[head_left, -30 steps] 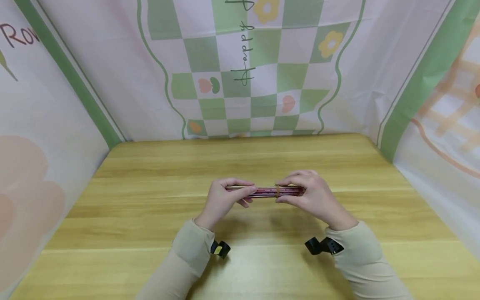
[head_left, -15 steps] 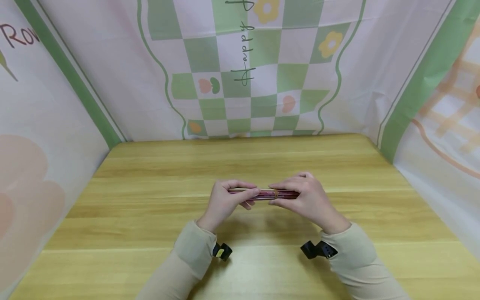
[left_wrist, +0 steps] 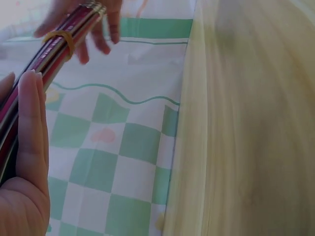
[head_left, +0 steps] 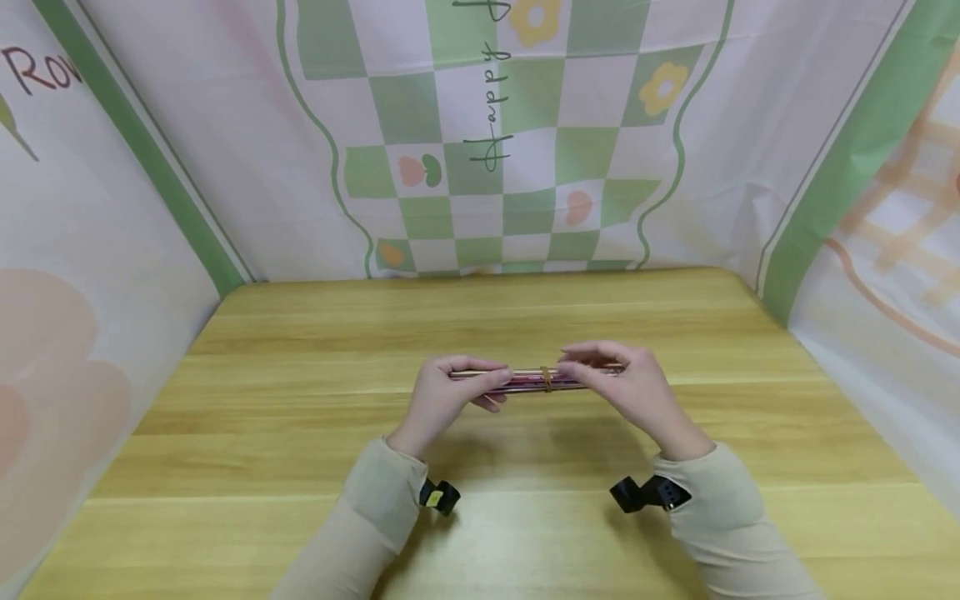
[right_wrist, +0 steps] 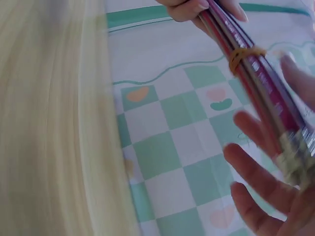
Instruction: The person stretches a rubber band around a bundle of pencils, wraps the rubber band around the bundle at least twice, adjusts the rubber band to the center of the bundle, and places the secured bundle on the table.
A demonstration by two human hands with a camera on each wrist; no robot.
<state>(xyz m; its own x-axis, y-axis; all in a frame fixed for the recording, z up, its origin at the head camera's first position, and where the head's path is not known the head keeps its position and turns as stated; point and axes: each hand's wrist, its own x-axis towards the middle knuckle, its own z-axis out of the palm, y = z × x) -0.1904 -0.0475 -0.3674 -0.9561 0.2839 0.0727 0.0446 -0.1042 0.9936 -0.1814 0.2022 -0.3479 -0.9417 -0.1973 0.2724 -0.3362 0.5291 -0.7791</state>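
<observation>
Wooden table (head_left: 300, 433); checked cloth backdrop (head_left: 510, 167) behind

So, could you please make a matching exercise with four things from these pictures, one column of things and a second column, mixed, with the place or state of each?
Things:
1. bundle of dark red pencils
2. yellow rubber band
3. left hand
4. pale wooden table

Places or states:
A. grips one end of the bundle
B. wrapped around the bundle, between the two hands
C. held level above the table
D. lies under both hands

Pairs: 1-C, 2-B, 3-A, 4-D
</observation>
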